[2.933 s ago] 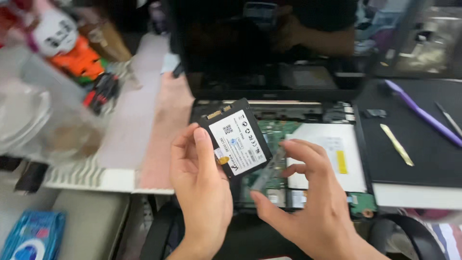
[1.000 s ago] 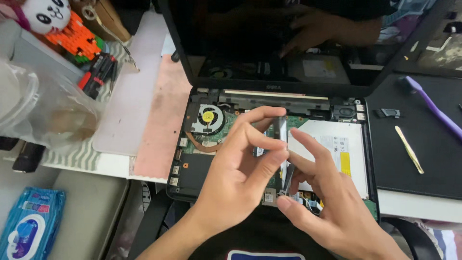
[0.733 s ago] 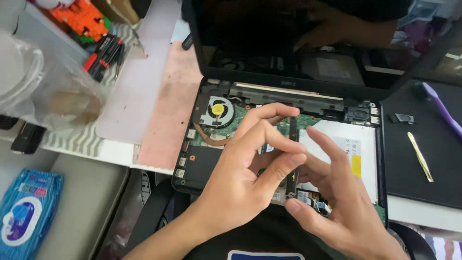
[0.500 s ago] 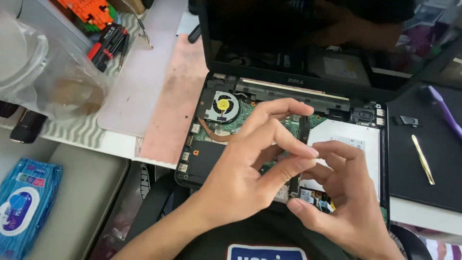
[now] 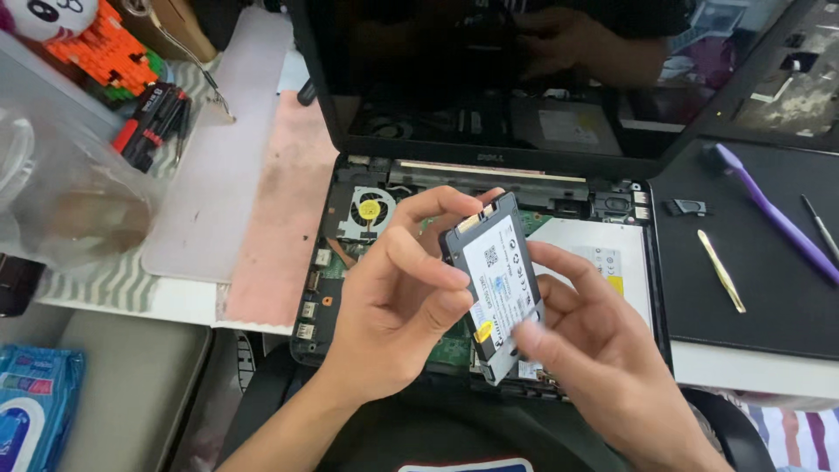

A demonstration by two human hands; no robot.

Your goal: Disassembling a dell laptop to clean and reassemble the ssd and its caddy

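A flat black drive with a white label is held tilted above an opened laptop whose circuit board and cooling fan are exposed. My left hand grips the drive's left edge between thumb and fingers. My right hand holds its lower right side, fingers spread along the label. The dark laptop screen stands upright behind and reflects a person's hand.
A black mat at the right carries a purple pry tool, yellow tweezers and a small black part. A grey mat and pink mat lie left, by a screwdriver set, clear container and blue wipes pack.
The drive stood edge-on between my fingers over the laptop; now it is turned so its white label faces me, with both hands still on it. The camera view has shifted slightly.
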